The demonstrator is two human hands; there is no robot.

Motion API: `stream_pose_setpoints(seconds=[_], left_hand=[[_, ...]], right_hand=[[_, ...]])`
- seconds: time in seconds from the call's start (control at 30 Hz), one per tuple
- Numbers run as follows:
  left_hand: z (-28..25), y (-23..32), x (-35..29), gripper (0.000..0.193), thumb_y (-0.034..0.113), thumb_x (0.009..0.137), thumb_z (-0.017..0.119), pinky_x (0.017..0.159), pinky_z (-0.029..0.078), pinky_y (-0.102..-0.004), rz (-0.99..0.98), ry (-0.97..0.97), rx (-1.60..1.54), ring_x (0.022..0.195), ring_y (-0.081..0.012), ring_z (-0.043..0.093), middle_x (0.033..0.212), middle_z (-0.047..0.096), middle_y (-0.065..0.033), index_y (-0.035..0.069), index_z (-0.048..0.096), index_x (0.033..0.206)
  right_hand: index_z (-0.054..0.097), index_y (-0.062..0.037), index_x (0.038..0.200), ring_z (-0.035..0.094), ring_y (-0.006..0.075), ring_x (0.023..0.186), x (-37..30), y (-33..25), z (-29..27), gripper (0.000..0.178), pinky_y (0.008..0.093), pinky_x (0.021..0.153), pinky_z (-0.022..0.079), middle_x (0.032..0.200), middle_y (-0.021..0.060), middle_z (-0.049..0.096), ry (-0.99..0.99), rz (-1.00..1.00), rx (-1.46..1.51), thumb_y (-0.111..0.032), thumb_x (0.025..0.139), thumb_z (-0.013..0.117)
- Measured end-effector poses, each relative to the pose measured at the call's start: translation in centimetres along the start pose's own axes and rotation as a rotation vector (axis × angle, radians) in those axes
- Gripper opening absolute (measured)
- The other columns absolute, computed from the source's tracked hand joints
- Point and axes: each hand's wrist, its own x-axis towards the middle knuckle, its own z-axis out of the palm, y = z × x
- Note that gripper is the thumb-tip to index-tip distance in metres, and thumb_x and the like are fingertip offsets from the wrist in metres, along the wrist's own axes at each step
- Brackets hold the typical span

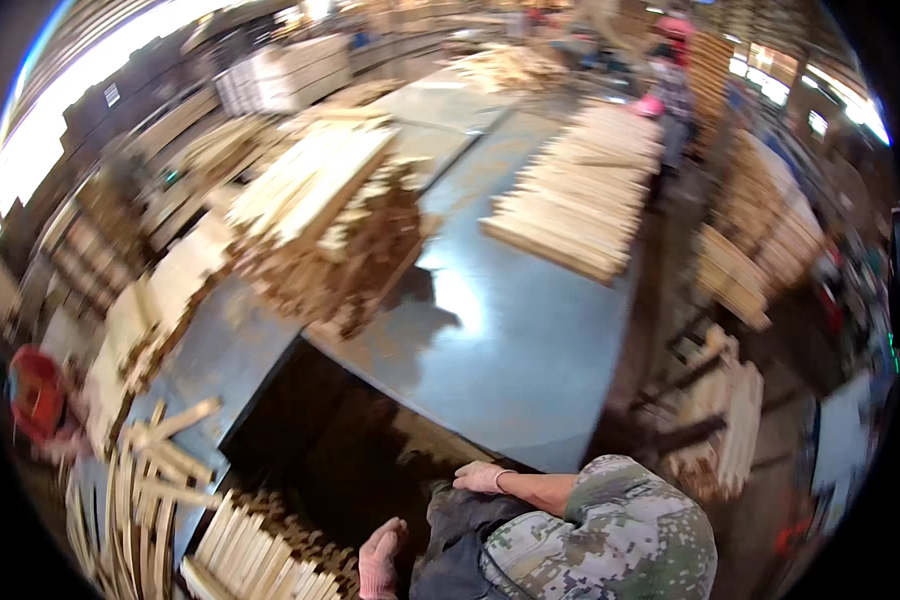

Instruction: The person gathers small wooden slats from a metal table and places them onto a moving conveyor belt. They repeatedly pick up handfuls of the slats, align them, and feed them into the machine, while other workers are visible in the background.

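Note:
My left hand (379,556), in a pale pink glove, is raised beside a stack of short wooden strips (255,555) at the lower left. Its fingers look curled together, and nothing shows in them. My right hand (481,477), gloved the same way, lies with its fingers fairly flat over my dark-trousered knee, close to the near edge of the metal table (530,380). It holds nothing that I can see. A camouflage sleeve (610,530) covers my right upper arm.
Ahead on the left rises a tall pile of boards (315,185); a row of boards (580,190) lies ahead on the right. Loose slats (150,500) stand at the left, near a red rounded object (38,395). A person (673,90) stands beyond the right row.

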Motion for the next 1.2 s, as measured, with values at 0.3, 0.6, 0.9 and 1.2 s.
stream_pose_setpoints(seconds=[0.3,0.6,0.9,1.2], left_hand=[[-9.6,16.8,9.5,0.049,0.028,0.105,0.073,0.114,0.053,-0.0404,0.080,0.397,-0.039,0.125,-0.0255,0.071,0.135,0.074,-0.0160,-0.004,0.068,0.141],[-16.8,21.6,18.6,0.052,0.036,0.105,0.071,0.117,0.052,-0.0441,0.043,0.548,-0.221,0.128,-0.0298,0.070,0.137,0.073,-0.0180,-0.001,0.067,0.142],[-29.3,28.1,29.8,0.052,0.033,0.103,0.076,0.114,0.055,-0.0427,0.087,0.514,-0.304,0.126,-0.0272,0.071,0.135,0.074,-0.0165,-0.003,0.069,0.141],[-48.0,41.4,43.5,0.055,0.033,0.104,0.075,0.115,0.049,-0.0375,0.082,0.508,-0.264,0.128,-0.0239,0.068,0.138,0.073,-0.0150,-0.006,0.067,0.143]], right_hand=[[0.058,0.0012,0.154,0.054,0.0342,0.150,16.5,-18.3,-9.6,0.067,0.0392,0.125,0.040,0.158,0.0202,0.060,-0.004,-0.130,0.212,-0.040,0.103,0.068],[0.055,-0.0021,0.159,0.071,0.0208,0.108,25.9,-29.9,-13.4,0.064,0.0341,0.096,0.056,0.139,0.0123,0.073,-0.076,-0.193,0.133,-0.033,0.104,0.069],[0.055,0.0013,0.156,0.057,0.0308,0.147,36.9,-42.6,-16.3,0.067,0.0374,0.123,0.042,0.156,0.0199,0.062,-0.110,-0.221,0.102,-0.038,0.103,0.070],[0.055,-0.0072,0.157,0.059,0.0401,0.139,55.3,-67.2,-18.2,0.069,0.0452,0.119,0.045,0.150,0.0206,0.065,0.015,-0.302,-0.428,-0.047,0.102,0.067]])
